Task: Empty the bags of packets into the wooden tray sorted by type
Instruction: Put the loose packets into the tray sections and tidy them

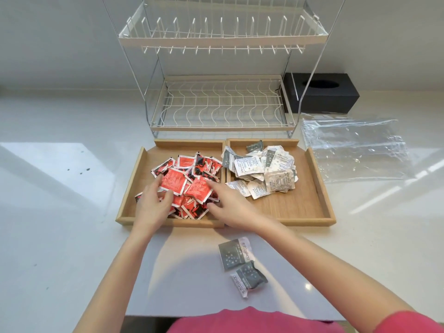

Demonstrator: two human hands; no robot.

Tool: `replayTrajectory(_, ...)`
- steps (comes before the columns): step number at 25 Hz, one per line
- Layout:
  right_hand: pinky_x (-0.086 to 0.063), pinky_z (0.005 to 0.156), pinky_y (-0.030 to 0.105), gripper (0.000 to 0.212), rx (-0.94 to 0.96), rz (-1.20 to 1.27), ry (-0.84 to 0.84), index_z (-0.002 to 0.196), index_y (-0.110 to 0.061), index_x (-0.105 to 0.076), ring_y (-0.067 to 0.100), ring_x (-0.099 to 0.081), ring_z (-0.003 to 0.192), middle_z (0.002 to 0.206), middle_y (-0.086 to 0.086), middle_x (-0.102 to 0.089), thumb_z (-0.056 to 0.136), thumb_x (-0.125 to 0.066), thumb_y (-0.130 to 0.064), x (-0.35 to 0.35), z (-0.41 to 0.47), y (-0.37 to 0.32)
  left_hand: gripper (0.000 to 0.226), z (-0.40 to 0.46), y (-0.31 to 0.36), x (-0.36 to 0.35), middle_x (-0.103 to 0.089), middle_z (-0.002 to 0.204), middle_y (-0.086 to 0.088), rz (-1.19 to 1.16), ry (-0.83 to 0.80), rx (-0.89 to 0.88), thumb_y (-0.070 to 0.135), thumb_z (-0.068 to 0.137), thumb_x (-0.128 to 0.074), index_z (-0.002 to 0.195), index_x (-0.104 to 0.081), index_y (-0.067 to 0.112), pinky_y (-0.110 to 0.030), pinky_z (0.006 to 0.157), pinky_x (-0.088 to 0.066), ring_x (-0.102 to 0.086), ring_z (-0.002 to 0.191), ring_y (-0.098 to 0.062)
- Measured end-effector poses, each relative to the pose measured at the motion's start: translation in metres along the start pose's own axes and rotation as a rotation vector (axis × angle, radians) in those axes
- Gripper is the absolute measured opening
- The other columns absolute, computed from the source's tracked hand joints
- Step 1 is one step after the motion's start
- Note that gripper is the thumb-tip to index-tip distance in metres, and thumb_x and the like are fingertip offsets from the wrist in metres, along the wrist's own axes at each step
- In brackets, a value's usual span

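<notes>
The wooden tray (322,183) sits on the white countertop (60,212) in front of the wire dish rack (221,104), divided by a central partition into two compartments so that each packet type stays separate. The left compartment holds the pile of red packets (189,181); the right compartment holds the white-and-grey packets (262,169). Both hands work in the left compartment. The left hand (153,203) rests on the near-left edge of the red pile with fingers spread and lightly bent, touching the packets; whether it pinches one cannot be told. The right hand (228,203) lies flat on the pile's right side, fingers extended toward the partition, apparently to gather or level the heap and keep it clear of the other type. Two stray grey packets (242,265) lie on the countertop just short of the tray and likely belong in the right compartment. The emptied clear plastic bags (355,150) lie flat to the right, beside a black tissue box (322,92).
</notes>
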State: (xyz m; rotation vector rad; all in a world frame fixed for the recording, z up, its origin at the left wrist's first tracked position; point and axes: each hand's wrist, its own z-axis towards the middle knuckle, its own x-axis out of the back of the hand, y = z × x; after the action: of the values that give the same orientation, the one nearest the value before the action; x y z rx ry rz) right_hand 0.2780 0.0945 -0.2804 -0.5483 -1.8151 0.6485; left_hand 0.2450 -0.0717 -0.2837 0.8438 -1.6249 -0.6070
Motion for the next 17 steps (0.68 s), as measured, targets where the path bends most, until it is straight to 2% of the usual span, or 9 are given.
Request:
replayTrajectory(3,-0.031,0.106,0.032,0.049,0.022,-0.059,0.091,0.138,-0.009,-0.034,0.024,-0.038,0.129,0.139,0.011,-0.041,0.090,-0.042,-0.015,-0.001,-0.007,0.007,0.050,-0.002,-0.004,-0.003,-0.039,0.139,-0.017,0.142,-0.001,-0.039,0.013,0.088,-0.045,0.137,-0.036,0.009,-0.033,0.102,-0.028,-0.039,0.126,-0.029)
replayTrajectory(5,-0.033,0.100,0.026,0.039,0.049,-0.006,0.128,0.130,-0.011,-0.046,0.019,-0.046,0.121,0.130,0.008,-0.048,0.091,-0.043,-0.015,0.005,-0.017,0.011,0.046,-0.008,-0.005,-0.004,-0.038,0.139,-0.017,0.184,0.075,-0.116,0.009,0.086,-0.047,0.132,-0.041,0.007,-0.032,0.105,-0.025,-0.035,0.129,-0.031)
replayTrajectory(6,-0.036,0.096,0.024,0.035,0.058,0.006,0.123,0.125,-0.013,-0.051,0.017,-0.051,0.114,0.123,0.007,-0.054,0.091,-0.044,-0.016,0.007,-0.025,0.014,0.041,-0.014,-0.006,-0.006,-0.043,0.132,-0.016,0.180,0.118,-0.177,0.007,0.085,-0.048,0.127,-0.047,0.007,-0.028,0.101,-0.028,-0.040,0.124,-0.031)
replayTrajectory(8,-0.044,0.089,0.026,0.029,0.062,0.006,0.087,0.117,-0.014,-0.058,0.016,-0.058,0.099,0.110,0.005,-0.062,0.090,-0.047,-0.017,0.008,-0.044,0.023,0.026,-0.032,-0.006,-0.014,-0.052,0.109,-0.009,0.103,0.139,-0.353,0.004,0.085,-0.048,0.109,-0.059,0.007,-0.008,0.082,-0.034,-0.054,0.101,-0.022)
replayTrajectory(10,-0.044,0.082,0.022,0.028,0.053,-0.018,0.035,0.114,-0.016,-0.059,0.011,-0.056,0.090,0.103,-0.002,-0.062,0.088,-0.051,-0.021,0.001,-0.065,0.037,0.021,-0.050,-0.008,-0.027,-0.056,0.094,-0.001,0.057,0.041,-0.499,0.006,0.085,-0.046,0.095,-0.064,0.008,-0.001,0.072,-0.036,-0.052,0.084,-0.004)
replayTrajectory(11,-0.042,0.082,0.021,0.029,0.034,-0.034,0.005,0.115,-0.017,-0.058,0.009,-0.053,0.090,0.101,-0.006,-0.057,0.087,-0.053,-0.025,-0.005,-0.075,0.045,0.022,-0.057,-0.012,-0.035,-0.058,0.091,0.001,0.063,-0.035,-0.530,0.009,0.084,-0.045,0.093,-0.065,0.008,0.000,0.073,-0.036,-0.051,0.082,0.000)
replayTrajectory(13,-0.043,0.088,0.028,0.035,-0.037,-0.079,-0.049,0.116,-0.020,-0.054,0.013,-0.050,0.098,0.100,-0.006,-0.044,0.083,-0.058,-0.032,-0.018,-0.092,0.057,0.028,-0.065,-0.023,-0.053,-0.064,0.095,0.000,0.106,-0.189,-0.529,0.022,0.082,-0.045,0.096,-0.066,0.011,-0.006,0.079,-0.037,-0.053,0.088,0.000)
replayTrajectory(15,-0.043,0.089,0.034,0.044,-0.105,-0.126,-0.086,0.120,-0.020,-0.048,0.018,-0.047,0.106,0.106,-0.002,-0.040,0.079,-0.060,-0.033,-0.030,-0.103,0.059,0.050,-0.072,-0.033,-0.071,-0.065,0.109,-0.002,0.221,-0.305,-0.504,0.043,0.079,-0.036,0.108,-0.063,0.012,-0.016,0.087,-0.035,-0.053,0.102,-0.008)
replayTrajectory(17,-0.042,0.084,0.033,0.049,-0.139,-0.153,-0.094,0.124,-0.019,-0.043,0.024,-0.048,0.105,0.113,0.004,-0.040,0.078,-0.060,-0.027,-0.038,-0.106,0.057,0.063,-0.077,-0.039,-0.084,-0.060,0.119,0.001,0.336,-0.337,-0.514,0.051,0.074,-0.032,0.119,-0.057,0.015,-0.024,0.089,-0.033,-0.047,0.111,-0.012)
